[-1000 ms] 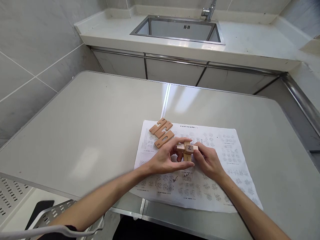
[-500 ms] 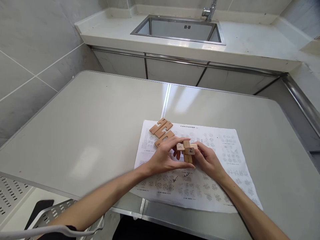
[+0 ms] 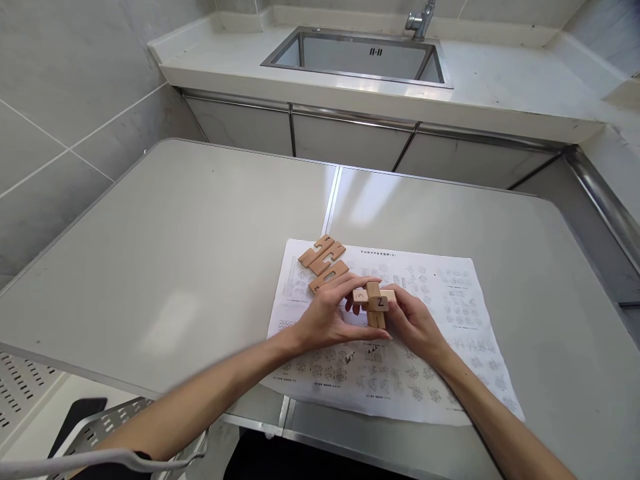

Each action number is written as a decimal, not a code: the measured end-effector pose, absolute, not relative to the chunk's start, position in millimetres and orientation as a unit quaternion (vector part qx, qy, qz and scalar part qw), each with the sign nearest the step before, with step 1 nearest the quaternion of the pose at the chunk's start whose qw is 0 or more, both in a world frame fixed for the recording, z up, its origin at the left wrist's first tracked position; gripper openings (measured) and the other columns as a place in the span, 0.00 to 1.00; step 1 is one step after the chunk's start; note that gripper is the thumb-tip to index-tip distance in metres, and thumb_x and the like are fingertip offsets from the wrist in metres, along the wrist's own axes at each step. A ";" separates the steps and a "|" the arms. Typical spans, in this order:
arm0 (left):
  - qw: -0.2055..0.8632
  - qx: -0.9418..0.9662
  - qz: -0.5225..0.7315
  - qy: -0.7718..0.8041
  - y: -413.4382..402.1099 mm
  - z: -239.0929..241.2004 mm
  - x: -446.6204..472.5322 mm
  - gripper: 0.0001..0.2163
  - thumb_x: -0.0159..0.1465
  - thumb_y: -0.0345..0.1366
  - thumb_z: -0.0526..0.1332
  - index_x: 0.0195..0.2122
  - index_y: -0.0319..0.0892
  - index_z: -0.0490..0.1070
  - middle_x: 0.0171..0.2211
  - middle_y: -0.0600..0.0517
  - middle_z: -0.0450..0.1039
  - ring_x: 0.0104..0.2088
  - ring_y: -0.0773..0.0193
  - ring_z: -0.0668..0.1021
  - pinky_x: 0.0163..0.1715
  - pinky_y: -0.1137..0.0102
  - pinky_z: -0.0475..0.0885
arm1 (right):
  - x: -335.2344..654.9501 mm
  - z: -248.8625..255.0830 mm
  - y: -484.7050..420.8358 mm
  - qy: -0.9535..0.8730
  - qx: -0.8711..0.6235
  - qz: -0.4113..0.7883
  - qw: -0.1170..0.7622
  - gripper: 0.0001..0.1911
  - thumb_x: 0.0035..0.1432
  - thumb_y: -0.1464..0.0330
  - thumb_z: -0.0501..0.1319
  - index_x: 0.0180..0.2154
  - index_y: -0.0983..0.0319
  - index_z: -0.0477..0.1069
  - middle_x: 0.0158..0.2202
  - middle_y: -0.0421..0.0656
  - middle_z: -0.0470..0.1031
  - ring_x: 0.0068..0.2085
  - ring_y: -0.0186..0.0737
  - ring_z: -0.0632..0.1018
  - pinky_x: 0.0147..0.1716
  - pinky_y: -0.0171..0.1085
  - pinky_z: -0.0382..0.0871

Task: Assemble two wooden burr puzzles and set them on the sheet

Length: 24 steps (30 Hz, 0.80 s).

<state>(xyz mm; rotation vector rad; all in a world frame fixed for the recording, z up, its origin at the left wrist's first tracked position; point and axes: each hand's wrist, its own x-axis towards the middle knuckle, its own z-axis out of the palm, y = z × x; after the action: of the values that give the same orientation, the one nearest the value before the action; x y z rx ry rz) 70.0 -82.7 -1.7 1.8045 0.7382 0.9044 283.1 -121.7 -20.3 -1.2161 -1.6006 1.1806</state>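
Observation:
A partly joined wooden interlocking puzzle (image 3: 376, 316) is held above the printed sheet, its crossed pieces bearing pencilled marks; a "2" faces me on the front end. My left hand (image 3: 333, 312) grips it from top to bottom, fingers over the upper end and thumb under the lower end. On the other side, my right hand (image 3: 414, 320) pinches it, with part of the fingers hidden behind. Flat notched wooden pieces (image 3: 324, 255) lie on the sheet's upper left, and a slotted wooden piece marked 2 (image 3: 329, 275) rests just beyond my left hand.
The creased paper sheet (image 3: 450, 373), covered with small puzzle drawings, lies on a light folding table (image 3: 210, 220) with a seam down its middle. Behind stand a counter with a steel sink (image 3: 360, 75) and a tap (image 3: 421, 21). A perforated metal chair (image 3: 117, 419) is at lower left.
Both hands keep their grip. The end marked 2 has shifted very slightly left and down, and the puzzle has turned a little; the loose pieces stay put.

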 end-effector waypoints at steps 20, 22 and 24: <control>0.440 0.775 0.388 0.237 -84.9 -8.9 72.6 0.34 0.66 0.37 0.73 0.71 0.54 0.62 0.56 0.45 0.75 0.54 0.53 0.79 0.55 0.57 0.79 | 282.7 -11.5 -120.2 -0.576 -0.484 0.542 0.375 0.35 0.72 0.44 0.55 0.19 0.59 0.67 0.15 0.40 0.72 0.18 0.37 0.70 0.21 0.38 0.64; 0.435 0.772 0.388 0.253 -85.0 -10.8 73.1 0.37 0.66 0.37 0.74 0.73 0.54 0.58 0.57 0.45 0.75 0.51 0.54 0.80 0.51 0.58 0.80 | 282.6 -13.3 -119.2 -0.540 -0.484 0.571 0.386 0.35 0.72 0.45 0.56 0.19 0.59 0.69 0.15 0.41 0.72 0.19 0.38 0.71 0.22 0.38 0.65; 0.438 0.763 0.392 0.270 -85.3 -12.8 74.1 0.40 0.66 0.38 0.73 0.74 0.55 0.54 0.59 0.44 0.72 0.45 0.58 0.81 0.43 0.62 0.81 | 283.8 -14.3 -116.2 -0.476 -0.473 0.611 0.419 0.33 0.73 0.47 0.56 0.20 0.60 0.72 0.16 0.42 0.72 0.18 0.37 0.70 0.22 0.38 0.66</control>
<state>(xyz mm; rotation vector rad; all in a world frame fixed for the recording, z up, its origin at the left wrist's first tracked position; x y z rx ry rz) 74.1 -85.3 -12.8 1.8957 0.6709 0.9746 283.8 -116.2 -14.3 -1.1867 -1.1946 1.5327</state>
